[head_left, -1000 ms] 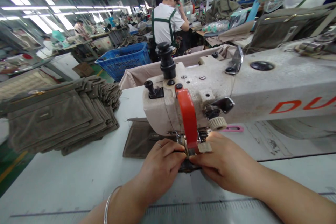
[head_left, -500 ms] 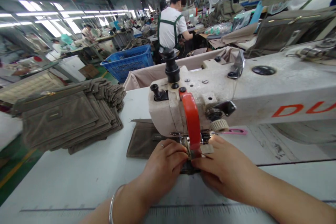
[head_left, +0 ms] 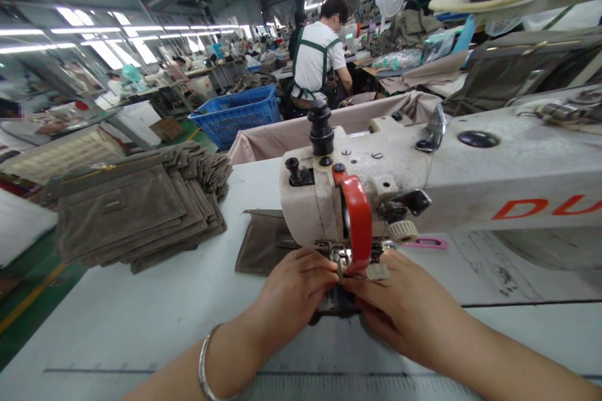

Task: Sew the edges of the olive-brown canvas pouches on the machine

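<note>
A person's left hand [head_left: 294, 294], with a silver bangle [head_left: 203, 373] on its wrist, and right hand [head_left: 404, 308] are pressing in close together at the front of a sewing machine [head_left: 470, 185]. The fingers of both hands are curled and clenching the near edge of a dark canvas panel [head_left: 263, 250], one hand on each side of the presser foot [head_left: 340, 261]; the tips are partly hidden behind the foot and a red guard [head_left: 359, 216]. The panel is lying flat on the white surface [head_left: 141, 319], with its far part running out to the left of the machine head.

It looks like a soft but thick, stiffish piece that would lie fairly flat and weigh little. Taking hold of it by its edges, close to the foot, seems the surest way to steer it.

A pink clip [head_left: 426, 243] is lying just right of the foot. Left of the hands, a stack of similar panels [head_left: 136, 207] is sitting on the surface, its layers fanned and overlapping. Behind the machine, a beige cloth bin [head_left: 329, 119] is sagging open, its contents out of sight. Farther off at upper left, a blue crate [head_left: 235, 116] is standing on the floor, and what it holds cannot be made out. Beyond it, a co-worker [head_left: 320, 56] in a white shirt and green apron is sitting at another station.
</note>
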A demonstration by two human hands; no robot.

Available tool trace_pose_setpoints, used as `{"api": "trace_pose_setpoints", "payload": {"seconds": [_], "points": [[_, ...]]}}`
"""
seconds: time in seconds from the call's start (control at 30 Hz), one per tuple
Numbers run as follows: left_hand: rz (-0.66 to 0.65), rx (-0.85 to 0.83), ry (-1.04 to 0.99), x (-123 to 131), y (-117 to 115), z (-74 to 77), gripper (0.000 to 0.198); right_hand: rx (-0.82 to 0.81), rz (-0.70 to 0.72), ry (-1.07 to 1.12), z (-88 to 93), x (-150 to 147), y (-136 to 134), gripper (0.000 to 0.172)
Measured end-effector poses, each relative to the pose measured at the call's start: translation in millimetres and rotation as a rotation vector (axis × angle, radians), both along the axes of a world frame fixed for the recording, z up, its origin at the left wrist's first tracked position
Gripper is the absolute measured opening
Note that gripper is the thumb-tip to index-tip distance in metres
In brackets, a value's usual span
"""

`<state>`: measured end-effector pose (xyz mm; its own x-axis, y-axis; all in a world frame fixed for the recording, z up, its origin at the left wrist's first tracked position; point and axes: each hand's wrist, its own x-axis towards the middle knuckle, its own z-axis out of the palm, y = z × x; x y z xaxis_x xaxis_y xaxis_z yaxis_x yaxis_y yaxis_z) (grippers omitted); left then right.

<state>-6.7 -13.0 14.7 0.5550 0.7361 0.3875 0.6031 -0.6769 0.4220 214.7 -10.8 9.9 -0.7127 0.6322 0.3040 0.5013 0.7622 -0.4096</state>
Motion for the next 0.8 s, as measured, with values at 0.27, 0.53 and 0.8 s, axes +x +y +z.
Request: {"api": "trace_pose_setpoints", "payload": {"seconds": [0.27,0.53,0.8], "points": [[0.083,-0.001,0.022,-5.1,17.4,-6.8,0.016,0.04,-0.084,-0.05,-0.6,-4.7,7.2,0.024],[0.194,-0.041,0.11,-10.7,31.2,-19.7,0.012,0.034,-0.128,-0.118,-0.4,-7.6,8.8,0.017],[0.231,-0.026,0.151,-16.6,37.0,-32.3,0.012,0.029,-0.124,-0.133,1.6,-7.5,11.3,0.019]]}}
